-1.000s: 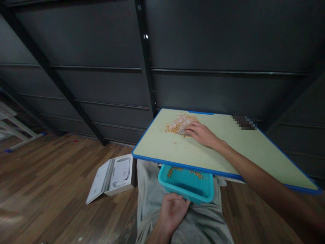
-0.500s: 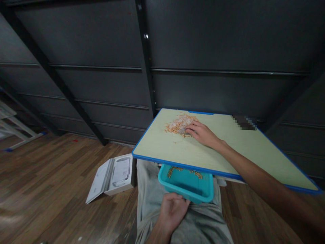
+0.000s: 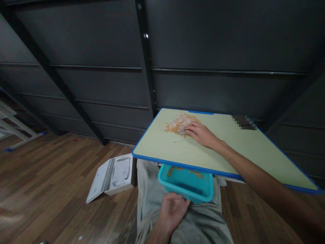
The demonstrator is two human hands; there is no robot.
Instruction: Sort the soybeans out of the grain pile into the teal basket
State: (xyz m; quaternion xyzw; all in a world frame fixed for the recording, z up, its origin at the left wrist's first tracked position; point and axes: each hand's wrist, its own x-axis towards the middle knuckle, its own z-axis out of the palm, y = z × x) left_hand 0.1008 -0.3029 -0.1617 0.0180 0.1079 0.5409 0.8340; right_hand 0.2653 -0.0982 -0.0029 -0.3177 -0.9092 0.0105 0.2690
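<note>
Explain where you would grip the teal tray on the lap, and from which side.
Grip the tray by its near rim, coming in from the person's side. Its far part is tucked under the table, so only the near wall is free, and the left hand clasps it there. It is open-topped with beans inside, so hold it level.

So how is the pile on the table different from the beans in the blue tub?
The pile mixes yellow beans with whitish grains; the tub beans look all yellow. The pile spreads over the flat table; the tub beans line the far wall of the teal tub. The right hand touches the pile; the left hand holds only the tub's rim, not the tub beans. Both have small round yellow beans.
</note>
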